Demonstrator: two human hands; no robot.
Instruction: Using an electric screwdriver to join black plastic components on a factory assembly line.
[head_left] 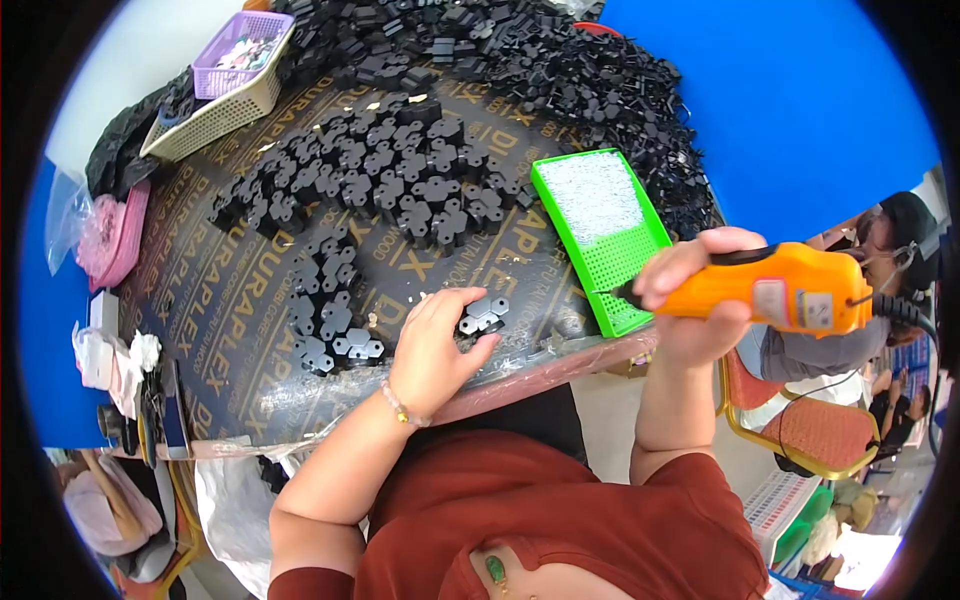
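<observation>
My right hand (695, 295) grips an orange electric screwdriver (770, 290) with a black cord. The driver's tip points left, over the near end of a green tray (553, 205). The tray has a grid of holes, and many small silvery screws (595, 190) stand in its far part. Near the table's front edge, my left hand (435, 340) has its thumb and fingers round a small black plastic part (484, 316) with a hexagonal outline and small holes. The left hand's fingertips partly hide that part's edges.
Many similar black parts (430, 185) stand in clusters mid-table, with a row (325, 290) left of my left hand. Loose black pieces (480, 45) heap along the back. Baskets (210, 118) and a pink container (120, 240) are at the left. Another person (810, 350) sits beyond the right side.
</observation>
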